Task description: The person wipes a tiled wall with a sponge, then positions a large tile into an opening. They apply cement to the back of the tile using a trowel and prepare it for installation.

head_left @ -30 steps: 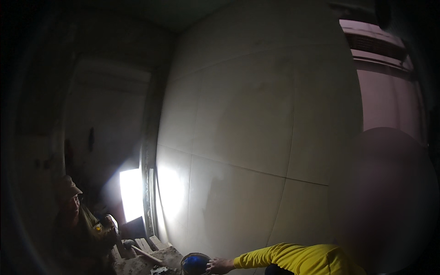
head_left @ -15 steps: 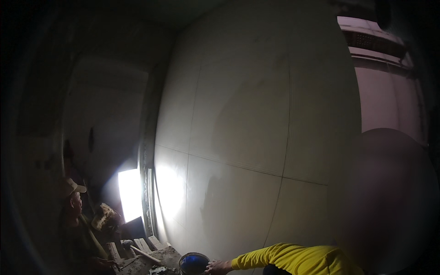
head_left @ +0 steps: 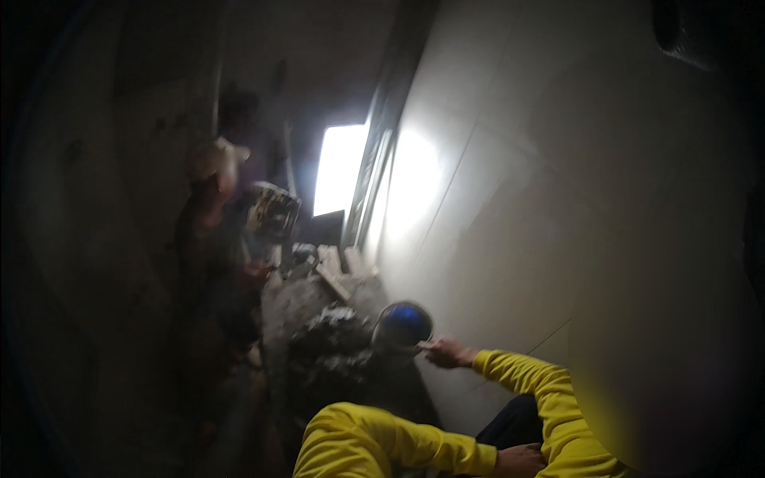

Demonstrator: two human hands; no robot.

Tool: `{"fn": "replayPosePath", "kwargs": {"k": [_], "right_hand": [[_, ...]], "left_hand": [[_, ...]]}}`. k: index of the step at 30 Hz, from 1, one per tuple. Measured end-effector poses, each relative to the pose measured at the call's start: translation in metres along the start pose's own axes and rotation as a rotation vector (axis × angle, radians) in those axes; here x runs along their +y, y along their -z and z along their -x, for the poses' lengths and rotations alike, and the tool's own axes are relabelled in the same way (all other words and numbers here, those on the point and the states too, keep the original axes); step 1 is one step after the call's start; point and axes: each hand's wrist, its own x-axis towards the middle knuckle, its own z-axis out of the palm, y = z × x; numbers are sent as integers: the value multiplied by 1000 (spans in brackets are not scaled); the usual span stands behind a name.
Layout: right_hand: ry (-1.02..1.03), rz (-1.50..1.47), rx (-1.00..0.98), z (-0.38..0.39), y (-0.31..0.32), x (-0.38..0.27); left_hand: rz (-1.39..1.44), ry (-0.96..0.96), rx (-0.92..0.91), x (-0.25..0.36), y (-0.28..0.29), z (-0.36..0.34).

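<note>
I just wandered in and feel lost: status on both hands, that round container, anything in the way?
Right hand at rim of round container, grip unclear. Left hand low, beside right sleeve. Lumpy heap left of container, not blocking right hand.

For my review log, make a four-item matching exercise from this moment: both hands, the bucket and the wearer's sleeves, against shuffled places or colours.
1. Right hand
2. Bucket
3. Left hand
4. Sleeves

A. Close to the picture's lower edge
B. Yellow
C. At the bucket's rim
D. Blue showing inside

Pairs: 1-C, 2-D, 3-A, 4-B
</note>
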Motion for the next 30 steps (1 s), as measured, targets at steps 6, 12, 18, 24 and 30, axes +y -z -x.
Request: {"fn": "replayPosePath", "kwargs": {"k": [6,12,18,24,30], "right_hand": [[-17,3,145,8,13,-9],[-24,-39,88,10,22,-12],[-22,-55,385,-11,16,-9],[79,93,536,-13,8,61],[133,-268,750,-64,104,-24]], "left_hand": [[32,-11,145,28,54,-30],[-3,20,-149,46,158,-34],[-120,167,313,10,204,-17],[-318,458,507,-21,294,19],[-441,1071,654,11,359,157]]}}
